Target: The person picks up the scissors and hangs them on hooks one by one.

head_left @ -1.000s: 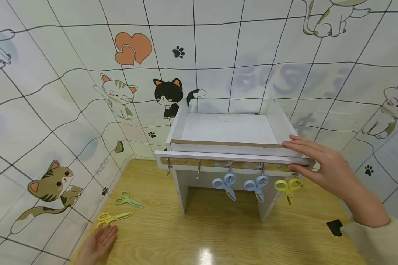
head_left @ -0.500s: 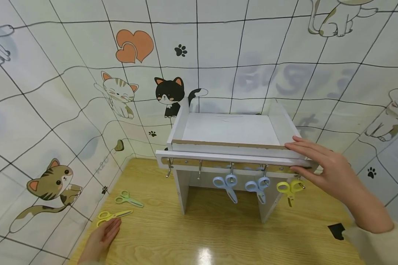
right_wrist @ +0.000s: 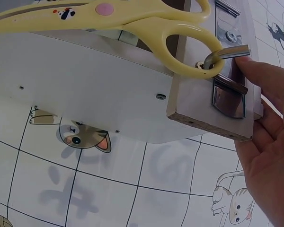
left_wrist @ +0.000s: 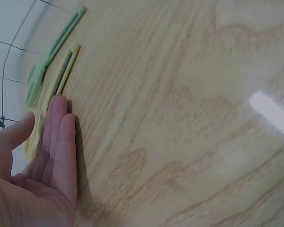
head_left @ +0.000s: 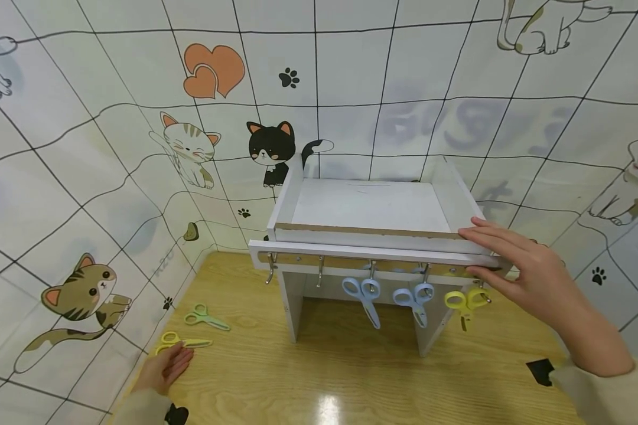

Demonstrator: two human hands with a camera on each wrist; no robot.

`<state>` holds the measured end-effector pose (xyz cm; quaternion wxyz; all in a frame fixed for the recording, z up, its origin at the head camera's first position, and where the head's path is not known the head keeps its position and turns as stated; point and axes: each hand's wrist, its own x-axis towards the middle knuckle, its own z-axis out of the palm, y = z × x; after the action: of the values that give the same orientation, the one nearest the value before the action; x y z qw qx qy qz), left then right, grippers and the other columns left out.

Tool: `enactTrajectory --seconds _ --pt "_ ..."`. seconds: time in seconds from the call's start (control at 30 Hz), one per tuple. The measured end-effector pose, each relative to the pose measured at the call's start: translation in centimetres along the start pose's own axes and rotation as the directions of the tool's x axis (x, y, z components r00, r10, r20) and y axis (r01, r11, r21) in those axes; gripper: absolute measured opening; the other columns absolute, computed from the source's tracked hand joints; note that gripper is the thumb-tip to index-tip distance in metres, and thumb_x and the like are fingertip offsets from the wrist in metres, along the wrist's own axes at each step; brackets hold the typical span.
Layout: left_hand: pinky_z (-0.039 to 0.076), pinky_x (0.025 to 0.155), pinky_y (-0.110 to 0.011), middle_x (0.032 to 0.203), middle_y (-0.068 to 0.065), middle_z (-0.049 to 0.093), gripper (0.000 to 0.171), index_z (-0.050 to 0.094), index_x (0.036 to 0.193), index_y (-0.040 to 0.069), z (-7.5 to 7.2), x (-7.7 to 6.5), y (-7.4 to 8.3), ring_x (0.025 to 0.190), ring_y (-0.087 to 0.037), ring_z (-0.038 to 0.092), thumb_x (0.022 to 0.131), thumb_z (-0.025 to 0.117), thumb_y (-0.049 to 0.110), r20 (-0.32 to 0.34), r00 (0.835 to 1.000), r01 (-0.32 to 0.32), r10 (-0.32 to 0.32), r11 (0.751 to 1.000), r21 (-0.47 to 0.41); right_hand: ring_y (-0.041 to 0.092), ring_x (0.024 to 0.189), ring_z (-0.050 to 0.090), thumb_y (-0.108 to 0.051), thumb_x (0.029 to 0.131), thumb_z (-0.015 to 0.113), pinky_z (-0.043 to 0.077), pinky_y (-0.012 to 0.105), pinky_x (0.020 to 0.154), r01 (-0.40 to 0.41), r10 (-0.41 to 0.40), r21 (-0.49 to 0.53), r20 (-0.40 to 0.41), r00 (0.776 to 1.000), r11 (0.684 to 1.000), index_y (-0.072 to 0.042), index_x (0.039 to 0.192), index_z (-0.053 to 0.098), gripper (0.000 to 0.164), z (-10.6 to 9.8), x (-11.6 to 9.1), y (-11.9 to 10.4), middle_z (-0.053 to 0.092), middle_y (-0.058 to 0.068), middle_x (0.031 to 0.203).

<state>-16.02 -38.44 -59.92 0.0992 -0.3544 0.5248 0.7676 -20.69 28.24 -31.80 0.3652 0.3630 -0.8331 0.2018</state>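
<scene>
On the table (head_left: 361, 381) lie two scissors (head_left: 207, 320); along five hooks (head_left: 320, 271) hang three.

- We are seeing a wood-grained tabletop (head_left: 361, 378), smooth and glossy, throwing back a glare
- We are finding the white shelf (head_left: 372, 206) smooth-faced, its front edge (head_left: 367, 231) rough and brown
- We are noting a hook (right_wrist: 236, 52) and backing strip (right_wrist: 229, 101) of shiny metal
- We are taking the lying yellow scissors (head_left: 195, 343) and the hanging yellow scissors (right_wrist: 132, 16) for smooth plastic
- We are reading the right sleeve (head_left: 611, 392) as matt cloth
</scene>
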Motion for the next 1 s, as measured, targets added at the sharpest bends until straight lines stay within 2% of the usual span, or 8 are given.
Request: enactTrajectory --seconds 0.17,0.27,0.33,0.43,0.57,0.67,0.8,1.0 --pt "0.061 0.069 -0.021 0.069 0.001 0.075 0.036 0.075 0.073 0.015 0.1 0.5 0.2 0.068 -0.008 0.075 0.103 0.055 0.023 -0.060 0.998 -0.019 0.027 0.991 0.129 -0.008 0.138 0.042 -0.061 0.094 0.051 0.031 -0.003 0.102 0.006 -0.006 0.008 0.000 1.000 1.000 -0.010 0.125 0.070 0.063 0.0 0.0 0.0 0.053 -0.014 0.143" --pt "0.060 0.062 -0.020 0.064 0.002 0.074 0.036 0.075 0.073 0.009 0.2 0.7 0.3 0.062 -0.007 0.073 0.099 0.060 0.029 -0.102 0.992 -0.047 0.078 0.959 0.278 -0.007 0.139 0.042 -0.061 0.094 0.050 0.034 -0.003 0.098 0.000 0.000 0.000 0.010 1.000 1.000 -0.011 0.126 0.069 0.063 -0.1 0.0 -0.1 0.055 -0.011 0.143" --pt "0.059 0.057 -0.021 0.061 0.003 0.073 0.039 0.075 0.073 0.006 0.2 0.8 0.3 0.058 -0.006 0.071 0.097 0.061 0.033 -0.118 0.984 -0.073 0.132 0.911 0.407 -0.007 0.139 0.042 -0.062 0.094 0.049 0.040 -0.002 0.089 -0.005 0.005 -0.014 0.023 1.000 1.000 -0.012 0.127 0.069 0.062 -0.2 -0.1 -0.1 0.056 -0.010 0.143" --pt "0.058 0.054 -0.022 0.059 0.004 0.071 0.042 0.075 0.074 0.004 0.4 0.8 0.3 0.055 -0.005 0.069 0.095 0.062 0.039 -0.114 0.972 -0.103 0.206 0.806 0.583 -0.007 0.139 0.042 -0.062 0.094 0.050 0.046 0.002 0.076 -0.010 0.010 -0.019 0.032 0.999 1.000 -0.013 0.127 0.069 0.062 -0.3 -0.1 -0.2 0.057 -0.009 0.143" --pt "0.056 0.053 -0.023 0.058 0.005 0.070 0.042 0.074 0.072 0.005 0.6 0.9 0.5 0.053 -0.004 0.067 0.094 0.063 0.040 -0.109 0.961 -0.110 0.256 0.709 0.697 -0.007 0.139 0.041 -0.062 0.094 0.050 0.048 0.006 0.069 -0.014 0.014 -0.018 0.034 0.999 1.000 -0.013 0.127 0.069 0.062 -0.3 -0.1 -0.2 0.056 -0.011 0.143" --pt "0.057 0.053 -0.024 0.059 0.005 0.070 0.039 0.074 0.073 0.004 0.8 1.0 0.7 0.054 -0.004 0.067 0.094 0.062 0.034 -0.095 0.961 -0.116 0.259 0.693 0.712 -0.007 0.139 0.041 -0.062 0.094 0.049 0.045 0.002 0.077 -0.017 0.017 -0.022 0.030 0.999 1.000 -0.013 0.128 0.068 0.062 -0.4 -0.1 -0.2 0.056 -0.011 0.143" --pt "0.057 0.054 -0.023 0.059 0.005 0.070 0.035 0.073 0.076 0.000 1.0 1.0 1.0 0.054 -0.005 0.066 0.094 0.059 0.027 -0.077 0.966 -0.123 0.248 0.699 0.705 -0.007 0.139 0.041 -0.062 0.094 0.050 0.034 -0.004 0.095 -0.014 0.015 -0.015 0.022 1.000 1.000 -0.013 0.129 0.068 0.062 -0.3 -0.1 -0.2 0.057 -0.008 0.143" --pt "0.054 0.051 -0.022 0.057 0.006 0.068 0.036 0.072 0.073 0.001 1.4 0.7 0.7 0.052 -0.004 0.064 0.095 0.058 0.026 -0.072 0.954 -0.144 0.290 0.658 0.739 -0.007 0.140 0.041 -0.062 0.094 0.049 0.031 -0.005 0.096 -0.023 0.023 -0.019 0.026 0.999 1.000 -0.014 0.129 0.068 0.063 -0.1 -0.3 -0.1 0.056 -0.008 0.144"
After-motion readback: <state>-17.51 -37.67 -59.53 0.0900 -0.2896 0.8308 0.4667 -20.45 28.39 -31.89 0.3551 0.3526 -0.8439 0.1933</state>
